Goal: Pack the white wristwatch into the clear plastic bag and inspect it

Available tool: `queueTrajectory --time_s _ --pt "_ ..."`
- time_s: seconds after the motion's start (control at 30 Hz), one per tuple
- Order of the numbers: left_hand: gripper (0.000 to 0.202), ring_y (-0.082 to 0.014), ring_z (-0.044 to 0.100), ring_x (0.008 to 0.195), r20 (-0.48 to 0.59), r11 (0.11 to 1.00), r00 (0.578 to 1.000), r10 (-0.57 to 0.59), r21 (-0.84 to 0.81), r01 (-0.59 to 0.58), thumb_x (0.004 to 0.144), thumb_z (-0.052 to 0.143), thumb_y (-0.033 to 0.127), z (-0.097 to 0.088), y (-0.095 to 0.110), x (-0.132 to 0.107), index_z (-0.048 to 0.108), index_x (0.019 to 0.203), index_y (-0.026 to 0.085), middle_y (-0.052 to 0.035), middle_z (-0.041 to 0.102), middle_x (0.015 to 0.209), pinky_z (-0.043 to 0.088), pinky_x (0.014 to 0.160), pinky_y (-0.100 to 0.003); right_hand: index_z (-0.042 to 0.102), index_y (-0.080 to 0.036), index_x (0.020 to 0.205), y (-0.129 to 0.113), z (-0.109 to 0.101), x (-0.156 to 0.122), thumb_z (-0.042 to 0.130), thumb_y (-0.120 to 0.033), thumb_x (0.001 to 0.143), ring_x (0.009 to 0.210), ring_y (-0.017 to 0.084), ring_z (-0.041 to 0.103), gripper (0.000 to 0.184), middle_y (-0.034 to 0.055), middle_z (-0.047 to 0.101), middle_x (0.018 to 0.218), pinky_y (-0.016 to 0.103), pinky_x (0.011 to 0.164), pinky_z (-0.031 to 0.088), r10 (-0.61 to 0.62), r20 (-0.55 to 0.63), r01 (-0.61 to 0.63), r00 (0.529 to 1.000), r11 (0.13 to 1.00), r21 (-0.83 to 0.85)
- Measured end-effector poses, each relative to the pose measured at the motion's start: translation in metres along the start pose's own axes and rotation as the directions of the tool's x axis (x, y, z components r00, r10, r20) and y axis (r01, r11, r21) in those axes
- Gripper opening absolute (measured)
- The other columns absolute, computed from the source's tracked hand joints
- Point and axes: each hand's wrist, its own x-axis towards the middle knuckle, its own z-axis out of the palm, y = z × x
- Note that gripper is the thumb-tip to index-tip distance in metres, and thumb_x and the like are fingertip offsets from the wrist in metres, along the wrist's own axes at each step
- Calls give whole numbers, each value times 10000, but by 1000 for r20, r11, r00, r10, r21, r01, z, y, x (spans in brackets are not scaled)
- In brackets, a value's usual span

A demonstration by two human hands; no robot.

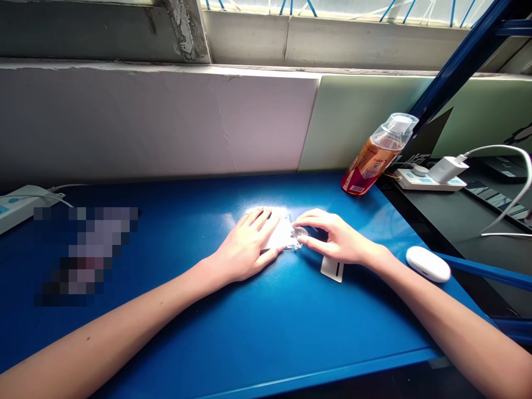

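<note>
Pressing one shiny packet [279, 235] onto the table [249, 327], the left hand [249, 244] is lying grip-apart; the right hand [341, 235] is curling at one end, clamped or not I can't tell, near one white card [332, 271].

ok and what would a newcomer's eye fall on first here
Likely the bright, shiny wrapper on the blue table, with the left hand spread over its left part and the right hand at its right end. Next, perhaps, the red-and-orange bottle near the far right corner.
</note>
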Motion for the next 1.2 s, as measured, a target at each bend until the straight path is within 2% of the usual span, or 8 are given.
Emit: queueTrajectory --time_s 0.17,0.47,0.73,0.97,1.2 --pt "656 -384 356 1438 -23 1000 1000 13 -16 -13 1000 394 538 1 -1 0 397 1504 119 -206 429 1531 315 1161 -562 719 -194 1104 1 3 0 650 -331 908 1028 259 663 249 125 730 1063 417 909 558 -138 -29 135 990 988 -71" --pt "656 -385 379 1419 -24 999 999 31 20 -31 1010 361 538 0 1 1 412 1490 95 -216 437 1520 320 1156 -547 704 -167 1100 6 5 -2 608 -342 940 1033 265 652 256 157 698 1133 419 871 568 -197 3 196 980 969 -154" --pt "660 -390 387 1413 -41 1000 999 17 -12 -18 1000 383 549 0 1 0 420 1485 104 -222 442 1513 323 1153 -553 712 -199 1150 9 7 -3 591 -268 938 1070 256 669 253 135 702 1160 420 917 566 -130 -15 129 991 990 -56" --pt "652 -382 392 1411 -51 999 999 6 -40 -8 994 388 559 -1 2 1 420 1485 132 -203 455 1509 325 1152 -556 717 -213 1139 3 6 -1 544 -275 966 1064 252 680 253 121 705 1169 414 929 572 -69 4 69 998 998 9" --pt "657 -387 370 1423 -25 1000 1000 0 -21 -1 990 413 532 -1 4 1 414 1485 100 -213 430 1525 319 1158 -544 669 -190 1223 0 6 -2 560 -303 969 1135 258 649 299 143 661 1236 416 982 550 -63 47 63 997 998 1"
